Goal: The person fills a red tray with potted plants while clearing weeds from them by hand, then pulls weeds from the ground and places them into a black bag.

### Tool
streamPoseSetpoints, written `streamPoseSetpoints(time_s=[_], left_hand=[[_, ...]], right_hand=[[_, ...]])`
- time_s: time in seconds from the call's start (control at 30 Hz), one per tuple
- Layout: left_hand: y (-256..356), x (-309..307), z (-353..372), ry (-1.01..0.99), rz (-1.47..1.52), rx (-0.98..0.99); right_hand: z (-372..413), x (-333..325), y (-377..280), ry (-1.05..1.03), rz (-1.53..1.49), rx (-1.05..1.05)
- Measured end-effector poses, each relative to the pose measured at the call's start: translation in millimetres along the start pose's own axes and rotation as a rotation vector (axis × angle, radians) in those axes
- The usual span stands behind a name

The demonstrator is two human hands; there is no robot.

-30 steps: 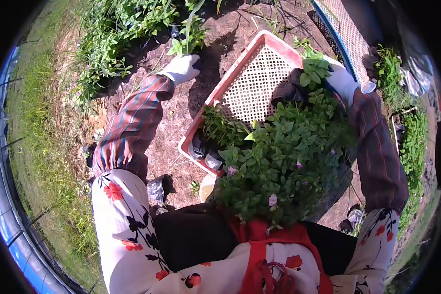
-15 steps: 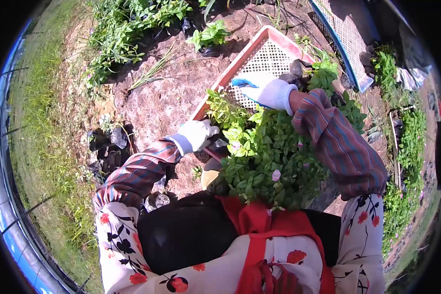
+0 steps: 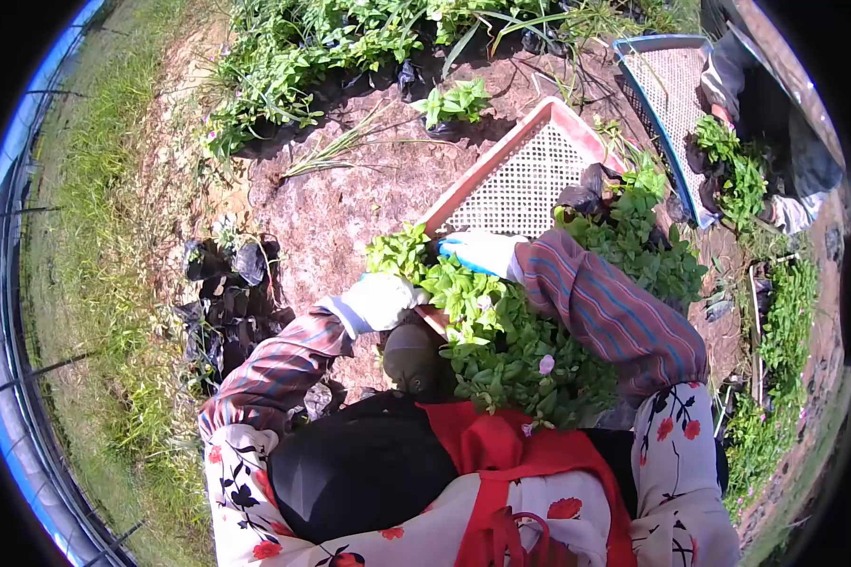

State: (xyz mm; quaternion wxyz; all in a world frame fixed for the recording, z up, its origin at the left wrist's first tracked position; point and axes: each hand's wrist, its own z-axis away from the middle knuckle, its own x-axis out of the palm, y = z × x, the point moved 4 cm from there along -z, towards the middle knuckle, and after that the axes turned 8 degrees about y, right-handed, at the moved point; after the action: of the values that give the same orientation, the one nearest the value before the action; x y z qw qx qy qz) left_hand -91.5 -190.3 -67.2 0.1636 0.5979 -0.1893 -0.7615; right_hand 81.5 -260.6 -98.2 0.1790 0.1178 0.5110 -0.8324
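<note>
My left hand (image 3: 385, 300), in a white glove, is closed at the near left side of the pink crate (image 3: 494, 172). What its curled fingers hold is hidden. Just above it is a light-green leafy plant (image 3: 397, 251). My right hand (image 3: 482, 252), in a white glove with a blue palm, reaches left across the crate to that plant's leaves. Its fingers look stretched out, though leaves cover part of them. More leafy plants (image 3: 529, 364), with a few pink flowers, fill the crate's near part. A dark plastic bag (image 3: 581, 192) shows at its right side.
Several dark plant bags (image 3: 227, 321) stand on the left. Rows of potted plants (image 3: 321, 57) lie beyond, with a lone plant (image 3: 452, 102) in front. At the upper right, another person's hand (image 3: 721, 115) is near plants beside a blue-edged crate (image 3: 667, 104).
My right hand has come left and nearer, from over the crate's mesh to the leaves. The light-green plant and my left hand have shifted left relative to the crate. The view has tilted up.
</note>
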Motion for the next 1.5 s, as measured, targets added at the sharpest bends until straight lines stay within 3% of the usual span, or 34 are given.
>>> streamPoseSetpoints(time_s=[0.03, 0.07, 0.1, 0.17, 0.2, 0.23, 0.27, 0.37, 0.43, 0.47, 0.53, 0.57, 0.67, 0.7, 0.8, 0.87, 0.93, 0.97, 1.0, 1.03, 1.07, 1.1, 1.17, 1.2, 1.23, 1.3, 1.37, 1.4, 1.43, 1.47, 1.5], left_hand=[[-3, -28, -2, 0.047, 0.120, -0.030], [-22, -43, -2, 0.074, 0.333, -0.089], [-44, -62, -4, 0.020, 0.327, -0.165], [-90, -100, -18, 0.400, 0.175, -0.193], [-112, -120, -31, 0.532, 0.025, -0.317], [-135, -136, -46, 0.641, -0.045, -0.362], [-165, -141, -64, 0.759, -0.111, -0.328], [-216, -156, -123, 0.752, -0.197, -0.479], [-247, -146, -153, 0.758, -0.207, -0.577], [-257, -140, -163, 0.745, -0.254, -0.588], [-273, -132, -176, 0.752, -0.375, -0.592], [-276, -132, -178, 0.885, -0.420, -0.547], [-295, -130, -190, 0.767, -0.330, -0.562], [-304, -134, -192, 0.776, -0.339, -0.568], [-299, -135, -183, 0.916, -0.162, -0.446], [-274, -139, -160, 1.011, 0.038, -0.432], [-221, -143, -131, 1.007, 0.147, -0.351], [-189, -139, -118, 1.006, 0.173, -0.258], [-153, -139, -107, 0.957, 0.104, -0.168], [-118, -139, -99, 0.918, 0.032, -0.073], [-86, -134, -95, 0.844, -0.005, -0.018], [-56, -129, -94, 0.777, -0.048, 0.037], [-16, -108, -101, 0.534, -0.217, 0.201], [-4, -88, -106, 0.362, -0.271, 0.246], [5, -65, -108, 0.188, -0.321, 0.280], [15, -30, -102, -0.182, -0.320, 0.352], [10, -34, -92, -0.304, -0.209, 0.291], [-4, -63, -88, -0.119, 0.084, 0.277], [-19, -89, -91, -0.127, 0.245, 0.210], [-32, -122, -89, 0.007, 0.268, 0.094], [-58, -138, -97, 0.135, 0.144, -0.053]], right_hand=[[2, 13, -4, -0.120, -0.039, 0.114], [5, 13, -11, -0.120, -0.022, 0.172], [6, 12, -16, -0.117, -0.006, 0.230], [-14, 31, 24, -0.034, -0.016, -0.091], [-12, 35, 28, -0.009, 0.155, -0.339], [-8, 41, 35, -0.050, 0.113, -0.325], [11, 19, -15, -0.204, -0.065, 0.371], [16, 16, -38, -0.115, -0.095, 0.396], [14, 28, -32, -0.191, -0.031, 0.411], [13, 33, -42, -0.143, 0.128, 0.345], [12, 33, -43, -0.124, 0.090, 0.316], [11, 36, -38, -0.074, 0.027, 0.300], [7, 36, -21, -0.055, -0.333, 0.424], [4, 36, -21, -0.056, -0.325, 0.413], [12, 31, -21, 0.049, -0.204, 0.416], [14, 17, -19, 0.147, -0.309, 0.475], [12, -3, 8, 0.348, -0.252, 0.295], [15, -19, 14, 0.396, -0.422, 0.386], [22, -40, 8, 0.511, -0.544, 0.305], [26, -58, 17, 0.576, -0.431, 0.079], [32, -71, 18, 0.658, -0.833, 0.236], [32, -91, 34, 0.700, -0.406, 0.004], [48, -116, -10, 0.799, 0.320, -0.132], [42, -113, -1, 0.616, -0.329, 0.026], [28, -107, 31, 0.624, -0.426, -0.124], [22, -72, -4, 0.556, -0.806, 0.421], [1, -16, 36, 0.229, -0.805, 0.360], [3, -14, 36, 0.229, -0.469, 0.237], [4, -11, 32, 0.222, -0.142, 0.112], [6, -15, 15, 0.228, -0.099, -0.068], [8, -21, 3, 0.222, -0.097, -0.078]])
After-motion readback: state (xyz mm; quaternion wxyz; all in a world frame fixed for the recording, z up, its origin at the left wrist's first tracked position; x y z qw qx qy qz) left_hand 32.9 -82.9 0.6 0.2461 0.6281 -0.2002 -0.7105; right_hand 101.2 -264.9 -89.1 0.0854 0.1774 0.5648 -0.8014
